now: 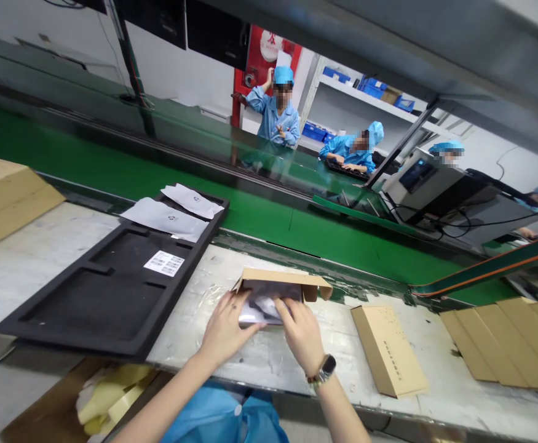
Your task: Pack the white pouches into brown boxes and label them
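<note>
Left hand (225,329) and right hand (302,332) pinch grey pouch (259,303) between them; half inside carton (275,275).

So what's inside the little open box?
A shiny grey bag lies partly in the cardboard box, left hand and right hand on it. What the bag holds is covered.

On the worn white counter (33,264), the left hand (225,329) and right hand (302,332) each pinch a silvery plastic pouch (256,312) at the mouth of a small open brown cardboard box (280,278). A black foam tray (112,283) lies to the left, a flat closed brown cardboard box (388,347) to the right, and a green conveyor belt (296,227) behind.
</note>
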`<state>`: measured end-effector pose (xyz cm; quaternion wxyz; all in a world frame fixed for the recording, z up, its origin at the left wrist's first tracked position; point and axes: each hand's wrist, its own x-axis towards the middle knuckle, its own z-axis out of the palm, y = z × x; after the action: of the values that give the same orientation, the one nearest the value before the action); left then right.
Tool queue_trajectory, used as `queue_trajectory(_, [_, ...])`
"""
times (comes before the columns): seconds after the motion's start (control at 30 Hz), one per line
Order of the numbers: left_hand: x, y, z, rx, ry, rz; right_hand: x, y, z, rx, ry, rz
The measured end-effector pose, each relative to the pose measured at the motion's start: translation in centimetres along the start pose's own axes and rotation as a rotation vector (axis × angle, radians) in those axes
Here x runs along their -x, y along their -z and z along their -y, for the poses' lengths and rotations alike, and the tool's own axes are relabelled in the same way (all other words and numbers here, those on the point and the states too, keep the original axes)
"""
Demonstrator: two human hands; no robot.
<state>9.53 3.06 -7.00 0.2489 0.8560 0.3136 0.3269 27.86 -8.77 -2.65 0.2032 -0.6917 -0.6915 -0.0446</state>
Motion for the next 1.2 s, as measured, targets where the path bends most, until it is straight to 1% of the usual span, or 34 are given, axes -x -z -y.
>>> queue_trajectory(0.07, [0.4, -1.6, 1.0, -0.021, 0.000, 0.022, -2.1, 0.0, -0.7, 0.016, 0.047, 0.083])
queue_trajectory(0.13, [0.9, -3.0, 1.5, 0.004, 0.023, 0.003, -3.4, -0.4, -1.5, -0.014, 0.084, 0.121])
queue_trajectory(0.23, [1.4, -4.1, 1.5, 0.041, 0.076, -0.023, -4.5, -0.9, -3.0, -0.075, 0.116, 0.184])
queue_trajectory(0.33, [1.4, -4.2, 1.2, 0.059, 0.094, -0.027, -5.7, -1.4, -4.5, -0.147, 0.127, 0.243])
queue_trajectory(0.4, [1.4, -4.0, 1.1, 0.065, 0.096, -0.025, -6.3, -1.9, -4.7, -0.177, 0.106, 0.255])
queue_trajectory(0.47, [1.4, -3.9, 1.0, 0.064, 0.101, -0.018, -6.4, -2.5, -4.1, -0.170, 0.033, 0.216])
queue_trajectory(0.57, [1.4, -3.8, 1.1, 0.073, 0.098, -0.007, -6.0, -3.2, -3.0, -0.140, -0.121, 0.108])
queue_trajectory(0.63, [1.4, -3.8, 1.1, 0.089, 0.091, -0.012, -5.7, -3.5, -2.8, -0.149, -0.191, 0.073])
queue_trajectory(0.8, [0.8, -3.4, 0.7, 0.128, 0.065, -0.033, -6.8, -4.0, -4.3, -0.226, -0.218, 0.120])
queue_trajectory(0.87, [0.8, -3.4, 0.5, 0.129, 0.069, -0.037, -7.4, -4.2, -4.3, -0.218, -0.225, 0.100])
queue_trajectory(0.93, [1.0, -3.4, 0.3, 0.148, 0.072, -0.058, -7.4, -4.3, -3.6, -0.197, -0.231, 0.040])
queue_trajectory(0.97, [1.2, -3.2, 0.3, 0.164, 0.078, -0.096, -7.0, -4.1, -3.0, -0.187, -0.231, -0.005])
queue_trajectory(1.03, [1.3, -2.5, 0.6, 0.188, 0.118, -0.249, -5.4, -3.6, -1.6, -0.178, -0.222, -0.119])
queue_trajectory(1.1, [0.8, -1.1, 1.1, 0.205, 0.188, -0.421, -3.1, -2.6, -0.6, -0.175, -0.232, -0.273])
queue_trajectory(1.13, [0.2, -0.2, 1.2, 0.216, 0.216, -0.453, -1.8, -1.9, -0.5, -0.173, -0.256, -0.364])
queue_trajectory(1.17, [-0.6, 0.9, 1.3, 0.228, 0.232, -0.432, -0.8, -1.2, -0.5, -0.166, -0.298, -0.460])
queue_trajectory(1.2, [-1.6, 1.9, 1.3, 0.238, 0.234, -0.359, 0.0, -0.4, -0.8, -0.154, -0.346, -0.554])
